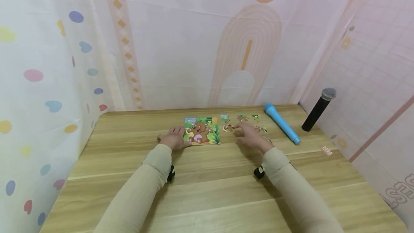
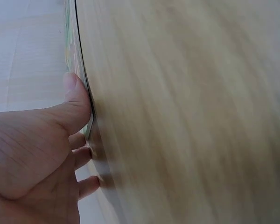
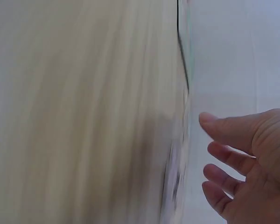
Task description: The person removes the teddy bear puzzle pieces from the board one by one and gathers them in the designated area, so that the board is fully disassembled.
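A bear jigsaw board (image 1: 201, 132) lies flat on the wooden table, showing a brown bear among green plants. My left hand (image 1: 174, 137) rests at its left side; in the left wrist view the thumb (image 2: 77, 105) presses along the board's edge and the other fingers touch down beyond the corner. To the right of the board are several loose puzzle pieces (image 1: 242, 118). Over the nearer ones hovers my right hand (image 1: 251, 136), partly covering them. The right wrist view shows its fingers loosely bent with nothing between them, beside blurred pieces (image 3: 173, 175).
A blue toy microphone (image 1: 282, 123) lies slantwise right of the pieces. Farther right, a black microphone (image 1: 318, 110) stands upright near the table's edge. A small pinkish-white dotted item (image 1: 327, 150) is in front of it. Patterned curtains (image 1: 181, 46) border the table's back and sides.
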`<action>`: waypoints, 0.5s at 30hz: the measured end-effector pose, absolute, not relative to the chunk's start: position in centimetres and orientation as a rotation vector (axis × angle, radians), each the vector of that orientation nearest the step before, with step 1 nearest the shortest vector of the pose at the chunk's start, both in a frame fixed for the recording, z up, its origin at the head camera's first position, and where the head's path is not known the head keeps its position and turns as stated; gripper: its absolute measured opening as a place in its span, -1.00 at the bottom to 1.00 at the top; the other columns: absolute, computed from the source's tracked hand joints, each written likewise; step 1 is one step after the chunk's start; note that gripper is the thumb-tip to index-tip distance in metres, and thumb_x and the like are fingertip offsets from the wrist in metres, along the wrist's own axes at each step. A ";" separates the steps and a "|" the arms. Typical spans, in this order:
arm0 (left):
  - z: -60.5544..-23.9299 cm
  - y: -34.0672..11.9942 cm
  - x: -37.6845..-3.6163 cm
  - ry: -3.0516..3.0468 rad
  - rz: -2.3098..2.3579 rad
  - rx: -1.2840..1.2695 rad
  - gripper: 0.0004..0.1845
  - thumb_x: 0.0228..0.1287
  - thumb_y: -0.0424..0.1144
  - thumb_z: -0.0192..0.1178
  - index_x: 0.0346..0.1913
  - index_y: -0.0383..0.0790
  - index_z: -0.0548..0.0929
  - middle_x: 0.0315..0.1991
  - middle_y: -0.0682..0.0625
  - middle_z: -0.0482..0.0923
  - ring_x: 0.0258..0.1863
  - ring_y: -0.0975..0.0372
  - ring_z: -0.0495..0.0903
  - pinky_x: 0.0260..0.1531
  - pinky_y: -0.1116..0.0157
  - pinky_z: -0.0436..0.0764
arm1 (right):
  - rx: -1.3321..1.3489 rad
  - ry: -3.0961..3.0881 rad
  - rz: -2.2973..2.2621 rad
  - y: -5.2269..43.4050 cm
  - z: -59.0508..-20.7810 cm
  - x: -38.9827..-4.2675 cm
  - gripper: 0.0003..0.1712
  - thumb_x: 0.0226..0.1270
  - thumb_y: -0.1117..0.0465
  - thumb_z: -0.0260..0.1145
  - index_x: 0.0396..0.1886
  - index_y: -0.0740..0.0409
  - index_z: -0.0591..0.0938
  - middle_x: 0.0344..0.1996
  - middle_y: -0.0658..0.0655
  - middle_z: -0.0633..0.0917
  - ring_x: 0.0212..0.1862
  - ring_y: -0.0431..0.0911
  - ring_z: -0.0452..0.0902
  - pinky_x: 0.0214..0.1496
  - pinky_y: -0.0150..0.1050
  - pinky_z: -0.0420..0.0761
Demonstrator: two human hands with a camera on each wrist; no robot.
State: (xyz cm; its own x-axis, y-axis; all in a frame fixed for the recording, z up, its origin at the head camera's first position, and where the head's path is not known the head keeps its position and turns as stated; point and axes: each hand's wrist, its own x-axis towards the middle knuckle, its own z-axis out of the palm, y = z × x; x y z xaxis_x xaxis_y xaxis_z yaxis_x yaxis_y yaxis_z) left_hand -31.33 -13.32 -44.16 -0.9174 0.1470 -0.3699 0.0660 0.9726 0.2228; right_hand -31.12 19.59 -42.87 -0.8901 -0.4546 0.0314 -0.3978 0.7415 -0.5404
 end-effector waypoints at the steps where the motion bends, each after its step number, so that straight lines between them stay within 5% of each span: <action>1: -44.1 -13.2 -31.3 2.726 0.280 0.151 -0.06 0.48 0.26 0.04 0.64 -0.20 -0.07 0.64 -0.19 -0.14 0.59 -0.12 -0.13 0.19 -0.54 0.08 | -0.703 2.795 -0.874 18.6 -42.8 -31.1 -0.41 0.37 0.40 0.35 0.36 0.38 0.44 0.34 0.36 0.48 0.37 0.28 0.37 0.37 0.17 0.41; 15: -44.9 -12.9 -31.7 2.763 0.233 0.136 -0.06 0.48 0.28 0.02 0.62 -0.25 -0.04 0.63 -0.17 -0.12 0.58 -0.09 -0.09 0.10 -0.51 0.21 | -0.906 2.509 -0.933 7.4 -43.5 -32.7 -0.41 0.44 0.37 0.31 0.42 0.28 0.42 0.30 0.25 0.54 0.31 0.07 0.46 0.36 -0.09 0.46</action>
